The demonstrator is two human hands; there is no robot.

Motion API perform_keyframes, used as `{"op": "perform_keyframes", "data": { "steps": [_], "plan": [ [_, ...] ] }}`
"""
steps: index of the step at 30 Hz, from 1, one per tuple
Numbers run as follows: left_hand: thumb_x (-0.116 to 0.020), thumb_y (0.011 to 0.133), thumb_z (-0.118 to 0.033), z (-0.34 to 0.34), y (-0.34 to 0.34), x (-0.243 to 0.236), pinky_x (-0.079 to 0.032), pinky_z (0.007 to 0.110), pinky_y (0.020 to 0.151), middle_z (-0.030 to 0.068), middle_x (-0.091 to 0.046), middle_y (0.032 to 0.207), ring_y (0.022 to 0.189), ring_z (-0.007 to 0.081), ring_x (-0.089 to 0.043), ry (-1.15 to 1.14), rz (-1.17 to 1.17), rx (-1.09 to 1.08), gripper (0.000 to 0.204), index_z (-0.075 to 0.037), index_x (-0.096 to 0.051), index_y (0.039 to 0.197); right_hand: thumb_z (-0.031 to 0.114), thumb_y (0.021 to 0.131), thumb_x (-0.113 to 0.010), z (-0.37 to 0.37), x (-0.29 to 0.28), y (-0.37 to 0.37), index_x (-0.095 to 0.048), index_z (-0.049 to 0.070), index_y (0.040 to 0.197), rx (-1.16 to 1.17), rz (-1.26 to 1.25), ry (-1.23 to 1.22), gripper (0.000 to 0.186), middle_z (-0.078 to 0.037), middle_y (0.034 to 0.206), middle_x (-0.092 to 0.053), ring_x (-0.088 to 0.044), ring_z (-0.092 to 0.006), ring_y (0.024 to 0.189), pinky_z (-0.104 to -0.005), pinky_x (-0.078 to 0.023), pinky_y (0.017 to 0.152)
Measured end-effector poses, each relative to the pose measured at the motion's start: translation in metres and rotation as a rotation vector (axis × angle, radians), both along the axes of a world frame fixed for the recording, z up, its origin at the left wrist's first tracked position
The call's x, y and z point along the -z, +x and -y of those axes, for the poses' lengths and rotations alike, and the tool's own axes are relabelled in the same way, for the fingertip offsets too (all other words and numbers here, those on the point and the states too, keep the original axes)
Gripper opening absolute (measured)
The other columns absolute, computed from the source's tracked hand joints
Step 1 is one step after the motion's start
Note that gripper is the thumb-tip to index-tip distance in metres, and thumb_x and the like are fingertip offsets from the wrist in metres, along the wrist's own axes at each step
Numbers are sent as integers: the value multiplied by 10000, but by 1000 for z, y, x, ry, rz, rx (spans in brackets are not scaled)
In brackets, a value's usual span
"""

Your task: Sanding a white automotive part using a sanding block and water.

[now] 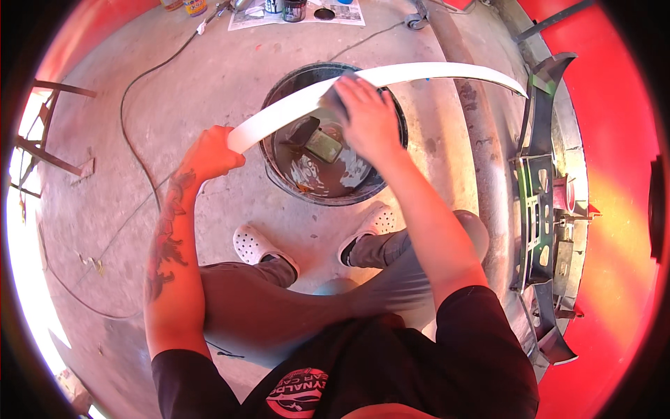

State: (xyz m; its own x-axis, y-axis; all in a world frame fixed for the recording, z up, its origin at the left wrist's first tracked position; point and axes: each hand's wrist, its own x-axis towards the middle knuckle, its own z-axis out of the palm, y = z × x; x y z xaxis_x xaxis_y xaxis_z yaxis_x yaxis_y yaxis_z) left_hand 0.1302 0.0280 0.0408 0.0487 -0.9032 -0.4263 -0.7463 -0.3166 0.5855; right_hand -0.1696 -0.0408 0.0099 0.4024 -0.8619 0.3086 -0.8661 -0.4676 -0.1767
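Observation:
A long, curved white strip (447, 70), like a piece of car trim, crosses above a black bucket (274, 176). Its left end is gripped in my left hand (213, 152), fingers wrapped round it. My right hand (368, 115) presses a dark grey piece of sandpaper (333, 100) against the strip near its middle, fingertips over the top edge. The strip's far end reaches out to the right, unsupported by a hand. Murky water in the bucket holds a greenish block (324, 145) and a dark flat piece (301, 130) beside it.
A black bumper-like part (539, 209) stands along the red wall at right. Newspaper (342, 15) with cans lies at the far side. A dark cable (125, 105) runs over the concrete floor at left, near metal legs (49, 157). A caster wheel (417, 21) stands far off.

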Motion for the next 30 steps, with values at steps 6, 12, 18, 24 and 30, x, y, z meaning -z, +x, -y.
{"op": "perform_keyframes", "data": {
  "steps": [6, 12, 18, 24, 30],
  "plan": [
    [-664, 718, -99, 5, -8, 3, -544, 344, 576, 137, -686, 751, 606, 207, -675, -21, 25, 40, 324, 34, -693, 1012, 197, 879, -643, 27, 5, -33, -612, 164, 1345, 102, -70, -142, 469, -44, 1329, -620, -550, -275, 1235, -513, -404, 1045],
    [-664, 717, -98, 0, -2, 10, -546, 353, 581, 137, -687, 750, 594, 211, -674, -78, 82, 57, 335, 31, -694, 1024, 256, 981, -582, 8, -6, -10, -579, 236, 1365, -68, -107, -64, 384, 30, 1423, -587, -522, -207, 1332, -586, -340, 1137],
    [-677, 709, -126, 4, -8, -1, -555, 385, 667, 176, -707, 802, 692, 273, -699, -22, 73, 37, 354, 23, -707, 1029, 187, 942, -589, 41, -12, -49, -593, 208, 1364, 136, -195, -77, 423, -5, 1439, -577, -513, -231, 1349, -608, -329, 1135],
    [-688, 706, -143, 4, -8, -3, -564, 411, 730, 210, -723, 841, 762, 324, -723, 53, 50, 7, 367, 20, -717, 1034, 107, 861, -605, 9, 8, 6, -551, 211, 1431, -185, -45, -86, 582, 15, 1473, -563, -498, -231, 1374, -521, -327, 1167],
    [-685, 718, -131, 4, -7, -5, -559, 405, 697, 198, -720, 823, 714, 293, -720, 11, 47, 24, 351, 22, -716, 1032, 159, 887, -635, 38, -4, -53, -626, 195, 1359, 85, -161, -141, 473, 3, 1428, -596, -532, -247, 1320, -502, -364, 1135]
  ]
}}
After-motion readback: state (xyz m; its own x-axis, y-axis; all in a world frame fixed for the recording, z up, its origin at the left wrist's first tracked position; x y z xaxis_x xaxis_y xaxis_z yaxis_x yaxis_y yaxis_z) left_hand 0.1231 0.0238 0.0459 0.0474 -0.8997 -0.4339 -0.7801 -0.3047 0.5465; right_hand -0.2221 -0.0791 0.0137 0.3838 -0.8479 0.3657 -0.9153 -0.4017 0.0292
